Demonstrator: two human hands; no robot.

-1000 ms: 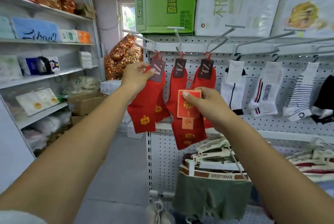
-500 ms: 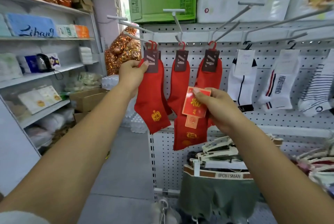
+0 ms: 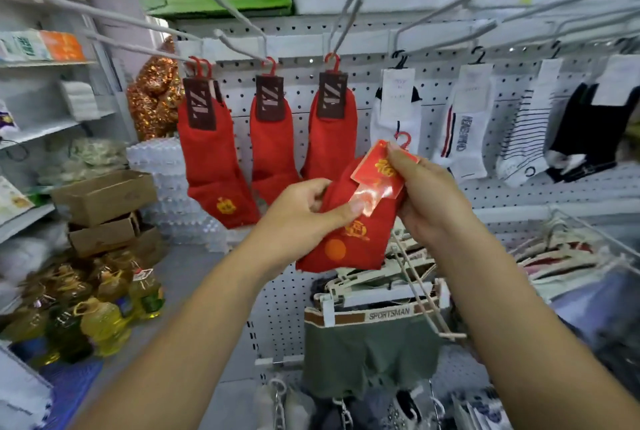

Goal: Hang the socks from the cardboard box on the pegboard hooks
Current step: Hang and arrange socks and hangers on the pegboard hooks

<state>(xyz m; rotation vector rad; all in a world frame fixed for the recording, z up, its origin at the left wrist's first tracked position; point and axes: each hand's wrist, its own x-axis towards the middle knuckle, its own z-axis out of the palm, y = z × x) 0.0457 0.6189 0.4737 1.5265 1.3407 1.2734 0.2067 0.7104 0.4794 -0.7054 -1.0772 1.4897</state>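
Both hands hold one pair of red socks (image 3: 349,239) in front of the white pegboard (image 3: 298,110). My right hand (image 3: 424,194) pinches its glossy red card tag (image 3: 379,171), whose small red hanger hook (image 3: 403,139) sticks up above my fingers. My left hand (image 3: 301,211) grips the sock's left side, thumb pressed on the tag's lower end. Three hooks above carry red socks with dark tags: left pair (image 3: 213,159), middle pair (image 3: 273,149), right pair (image 3: 332,131).
White, striped and black socks (image 3: 464,124) hang to the right. Long metal hooks (image 3: 349,13) jut out toward me at head height. Green underwear on hangers (image 3: 370,343) hangs below. Cardboard boxes (image 3: 104,197) and oil bottles (image 3: 100,322) stand on the floor at left.
My left hand let go of the left hanging pair and came down onto the pair my right hand holds. That pair now sits lower and tilted, and the view dropped.
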